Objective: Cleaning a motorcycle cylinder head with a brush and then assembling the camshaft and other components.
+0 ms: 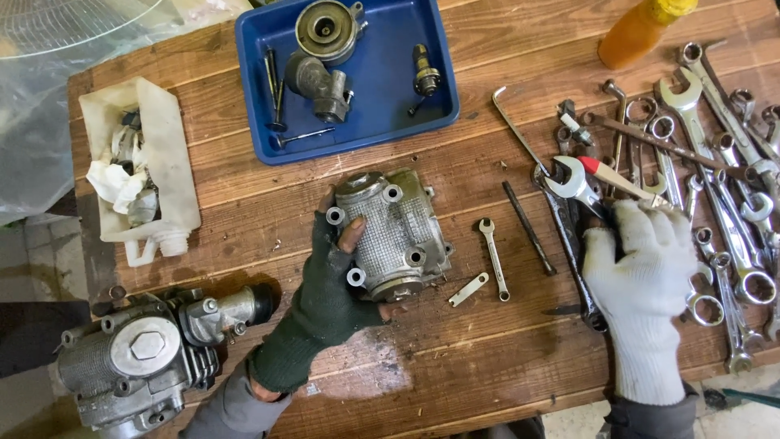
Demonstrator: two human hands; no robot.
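One finned metal cover (394, 236) is already off and lies near the middle of the wooden table (455, 358), gripped at its left side by the left hand (325, 297) (dark fingerless glove, fingers curled round it). Several small parts have been set in the blue tray (390, 114) at the far edge. The right hand (642, 276), white-gloved, is closed on a red-handled tool (613, 177) among the wrenches (723, 162) toward the right edge. An engine block (138, 362) sits at the near-left corner, seemingly still to be worked.

Left hand (325, 293) on engine cover (394, 232) (right hand (638, 276) among wrenches (715, 179))
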